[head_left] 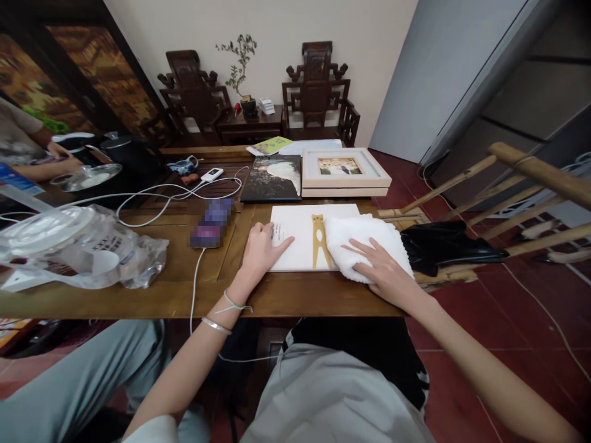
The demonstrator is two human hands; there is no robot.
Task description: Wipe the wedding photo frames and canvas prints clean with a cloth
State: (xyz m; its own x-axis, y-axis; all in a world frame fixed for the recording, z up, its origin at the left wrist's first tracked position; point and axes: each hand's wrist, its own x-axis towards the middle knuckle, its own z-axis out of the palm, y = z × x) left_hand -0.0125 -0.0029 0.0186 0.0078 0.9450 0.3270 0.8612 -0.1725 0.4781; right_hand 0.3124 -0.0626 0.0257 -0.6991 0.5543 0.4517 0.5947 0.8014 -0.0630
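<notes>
A white, flat, book-like panel [295, 246] lies near the table's front edge, bearing a gold cat-shaped figure [318, 240] and small dark print at its left. My left hand [262, 252] rests at the panel's left edge, its thumb stretched away from the fingers over the white surface. On the panel's right part sits a bunched white fluffy cloth [383, 231], which hides that end. My right hand [381, 269] lies on top of the cloth with its fingers spread, pressing it down.
Behind the panel are a dark photo board [270, 178] and stacked light wooden picture frames [344, 184]. A cabled phone [212, 223] lies left, beside a plastic-wrapped white container [50, 234]. A black bag [443, 249] and bamboo rack [466, 178] stand right. Another person's hand [64, 157] is far left.
</notes>
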